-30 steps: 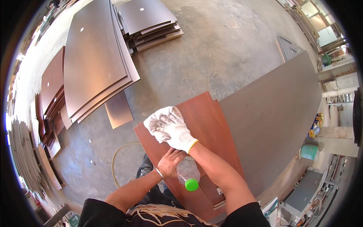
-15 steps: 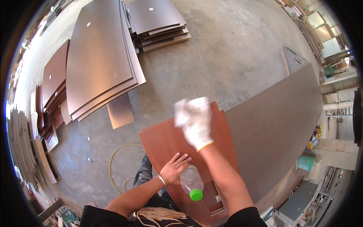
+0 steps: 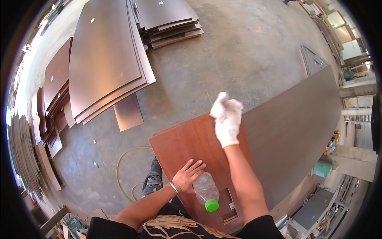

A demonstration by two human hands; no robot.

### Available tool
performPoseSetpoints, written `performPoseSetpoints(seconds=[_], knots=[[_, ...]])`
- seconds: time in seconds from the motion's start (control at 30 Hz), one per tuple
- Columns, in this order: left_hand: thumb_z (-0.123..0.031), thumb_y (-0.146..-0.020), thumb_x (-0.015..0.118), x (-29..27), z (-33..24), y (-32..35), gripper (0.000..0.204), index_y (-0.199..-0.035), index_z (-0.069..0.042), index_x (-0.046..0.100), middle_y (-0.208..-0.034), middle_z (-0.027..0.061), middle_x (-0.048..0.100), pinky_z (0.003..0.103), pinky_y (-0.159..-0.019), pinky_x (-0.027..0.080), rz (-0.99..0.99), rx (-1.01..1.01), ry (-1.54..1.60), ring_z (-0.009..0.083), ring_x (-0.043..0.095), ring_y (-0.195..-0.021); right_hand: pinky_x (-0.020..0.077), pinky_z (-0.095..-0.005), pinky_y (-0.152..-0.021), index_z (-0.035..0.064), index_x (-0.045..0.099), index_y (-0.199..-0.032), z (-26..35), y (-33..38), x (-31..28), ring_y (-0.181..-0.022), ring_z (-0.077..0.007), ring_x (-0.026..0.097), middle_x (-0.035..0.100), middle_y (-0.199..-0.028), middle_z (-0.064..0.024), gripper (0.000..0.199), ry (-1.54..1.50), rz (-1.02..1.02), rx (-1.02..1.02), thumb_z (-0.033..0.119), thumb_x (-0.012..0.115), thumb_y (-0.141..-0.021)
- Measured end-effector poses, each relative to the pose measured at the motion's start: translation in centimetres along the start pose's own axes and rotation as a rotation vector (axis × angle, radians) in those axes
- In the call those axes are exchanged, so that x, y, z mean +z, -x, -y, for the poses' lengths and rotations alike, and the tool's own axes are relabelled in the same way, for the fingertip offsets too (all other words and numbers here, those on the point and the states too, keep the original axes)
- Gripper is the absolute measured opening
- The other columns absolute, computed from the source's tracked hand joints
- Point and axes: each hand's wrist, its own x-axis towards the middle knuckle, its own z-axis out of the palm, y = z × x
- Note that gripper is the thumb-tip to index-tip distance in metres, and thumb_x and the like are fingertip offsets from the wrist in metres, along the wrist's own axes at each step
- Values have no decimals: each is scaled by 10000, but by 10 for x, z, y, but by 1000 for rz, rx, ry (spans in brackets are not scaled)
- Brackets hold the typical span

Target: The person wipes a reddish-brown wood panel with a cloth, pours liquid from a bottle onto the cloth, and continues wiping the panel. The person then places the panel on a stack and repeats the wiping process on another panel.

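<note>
A reddish-brown wooden panel lies slanted in front of me, a second sheet showing under its left edge. My left hand, bare with a pale bracelet at the wrist, rests flat on it with the fingers stretched out. Right beside that hand is a clear plastic bottle with a green cap, lying on the panel; whether the hidden thumb touches it I cannot tell. My right hand, in a white knitted glove, is closed round a bunched white rag at the panel's far right edge.
A large grey-brown board extends to the right. Stacks of brown panels stand at the far left, with another stack behind. A yellowish hose curls on the floor at left. A green bucket sits at right.
My right hand has moved to the right with the rag, from over the panel's far middle to its right edge. My left hand stays flat on the panel; the view has shifted slightly.
</note>
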Motion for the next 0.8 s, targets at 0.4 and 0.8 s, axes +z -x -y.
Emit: performPoseSetpoints(seconds=[0.4,0.8], knots=[[-395,-622,838,-3,3,5,880,-1368,-19,563,-1601,168,441,536,-1300,166,230,-102,4,318,300,-1560,376,-270,-716,162,582,-1193,-89,37,25,-851,-110,546,647,-1038,-14,223,808,222,-166,328,528,-1054],[-468,-621,848,1,6,4,950,-1404,-25,540,-1594,158,451,545,-1303,157,52,46,47,308,299,-1560,386,-432,-1122,115,594,-1331,-9,18,-82,-1281,-239,544,612,-1341,-62,335,1168,364,-115,146,548,-1001]])
